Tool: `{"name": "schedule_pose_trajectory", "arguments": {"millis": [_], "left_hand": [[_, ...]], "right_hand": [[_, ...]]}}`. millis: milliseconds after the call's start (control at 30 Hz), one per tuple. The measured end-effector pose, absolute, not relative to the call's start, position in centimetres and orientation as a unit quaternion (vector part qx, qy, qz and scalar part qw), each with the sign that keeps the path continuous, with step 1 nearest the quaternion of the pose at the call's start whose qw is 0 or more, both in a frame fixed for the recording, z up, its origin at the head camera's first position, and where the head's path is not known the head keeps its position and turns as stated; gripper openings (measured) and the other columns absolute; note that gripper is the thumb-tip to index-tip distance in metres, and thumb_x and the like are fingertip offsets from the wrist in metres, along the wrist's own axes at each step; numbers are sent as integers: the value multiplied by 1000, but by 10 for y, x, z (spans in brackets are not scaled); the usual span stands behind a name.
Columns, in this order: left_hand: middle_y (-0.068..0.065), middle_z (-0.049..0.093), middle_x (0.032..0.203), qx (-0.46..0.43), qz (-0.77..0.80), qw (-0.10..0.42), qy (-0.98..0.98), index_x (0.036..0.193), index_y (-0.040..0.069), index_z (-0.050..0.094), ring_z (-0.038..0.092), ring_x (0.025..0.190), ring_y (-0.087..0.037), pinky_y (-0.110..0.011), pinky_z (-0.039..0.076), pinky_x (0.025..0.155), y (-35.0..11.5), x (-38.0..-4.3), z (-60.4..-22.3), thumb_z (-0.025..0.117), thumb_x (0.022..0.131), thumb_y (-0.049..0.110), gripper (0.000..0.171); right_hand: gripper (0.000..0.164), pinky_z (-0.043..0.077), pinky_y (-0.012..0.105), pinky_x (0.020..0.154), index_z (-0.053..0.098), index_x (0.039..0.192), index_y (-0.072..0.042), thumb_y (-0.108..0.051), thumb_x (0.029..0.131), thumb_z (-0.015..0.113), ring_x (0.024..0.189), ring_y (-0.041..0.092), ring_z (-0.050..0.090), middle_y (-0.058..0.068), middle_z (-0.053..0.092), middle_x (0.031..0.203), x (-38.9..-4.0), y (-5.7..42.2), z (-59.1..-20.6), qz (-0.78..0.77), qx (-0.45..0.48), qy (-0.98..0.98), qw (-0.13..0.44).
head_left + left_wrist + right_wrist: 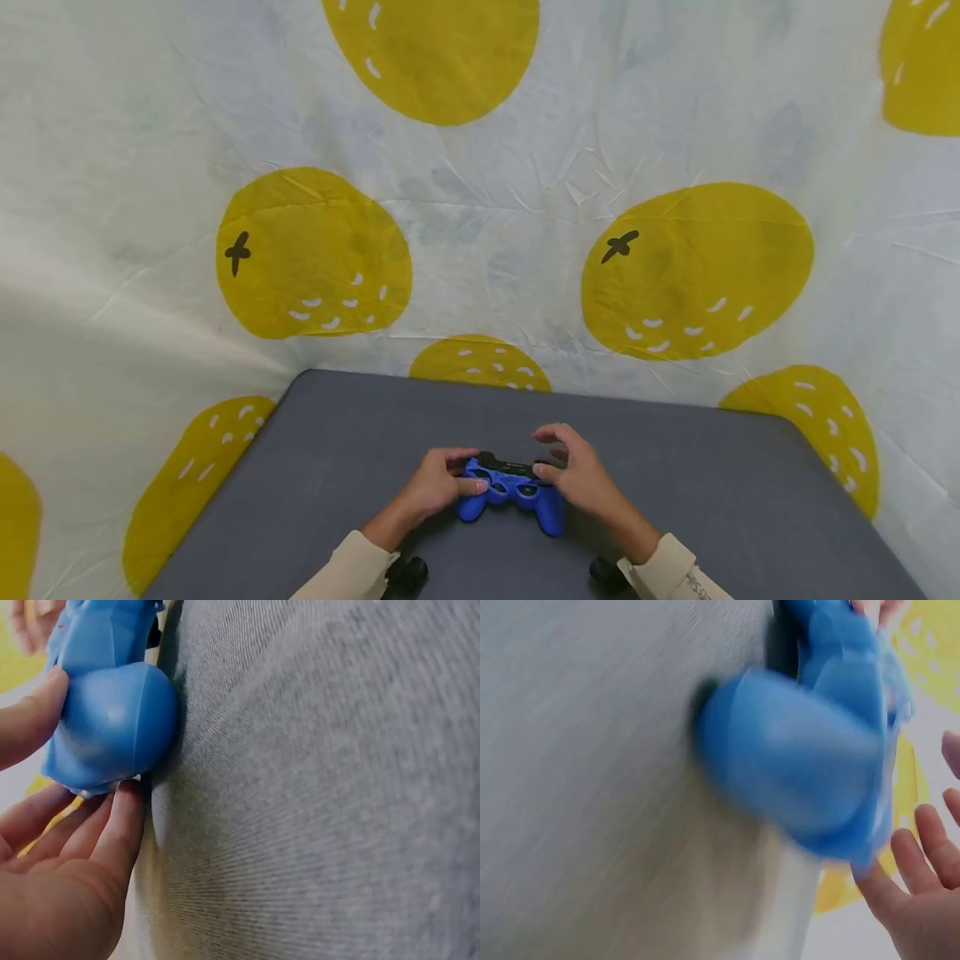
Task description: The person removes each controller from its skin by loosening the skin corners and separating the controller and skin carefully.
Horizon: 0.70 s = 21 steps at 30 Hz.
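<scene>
A blue game controller (pixel 513 481) with black parts along its far edge lies on the grey table, its two grips toward the person. My left hand (pixel 441 482) holds its left end, the thumb (pixel 34 716) on the upper face and the other fingers along the side and back edge. At the opposite end is my right hand (pixel 583 475), fingers spread and raised, the thumb close over the controller's top right corner. In the right wrist view, one fingertip of the right hand (pixel 922 892) is right at the edge of the blurred blue controller (pixel 802 757).
The grey table (pixel 360 417) has rounded far corners. Behind it and at both sides hangs a white cloth (pixel 495 250) printed with yellow fruit shapes. Black rounded devices (pixel 408 575) are at both wrists, beside the cream sleeves (pixel 352 567).
</scene>
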<state>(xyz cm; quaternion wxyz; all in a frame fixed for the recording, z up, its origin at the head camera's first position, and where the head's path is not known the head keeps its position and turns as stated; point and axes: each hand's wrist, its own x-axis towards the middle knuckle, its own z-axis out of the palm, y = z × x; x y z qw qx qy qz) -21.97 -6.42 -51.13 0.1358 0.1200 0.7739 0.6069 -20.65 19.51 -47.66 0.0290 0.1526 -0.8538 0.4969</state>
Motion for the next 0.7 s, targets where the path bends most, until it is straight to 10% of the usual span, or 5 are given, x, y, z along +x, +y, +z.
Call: {"name": "schedule_pose_trajectory", "arguments": {"millis": [267, 700], "left_hand": [[-21, 68, 133, 106, 578, 92, 804, 125, 1, 70, 67, 122, -40, -49, 57, 101, -61, -214, -507, 92, 76, 3, 54], [-8, 69, 100, 90, 553, 38, 827, 107, 7, 72, 61, 90, -18, -34, 54, 79, -57, -221, -513, 96, 70, 7, 45]], "right_hand": [[60, 56, 40, 96, 61, 122, -1, -3, 71, 93, 116, 32, 63, 14, 64, 120, -193, 224, -495, 445, 145, -883, -44], [56, 43, 23, 70, 61, 90, -15, -1, 51, 99, 79, 9, 53, -2, 61, 83, -192, 216, -500, 434, 106, -894, 38]]}}
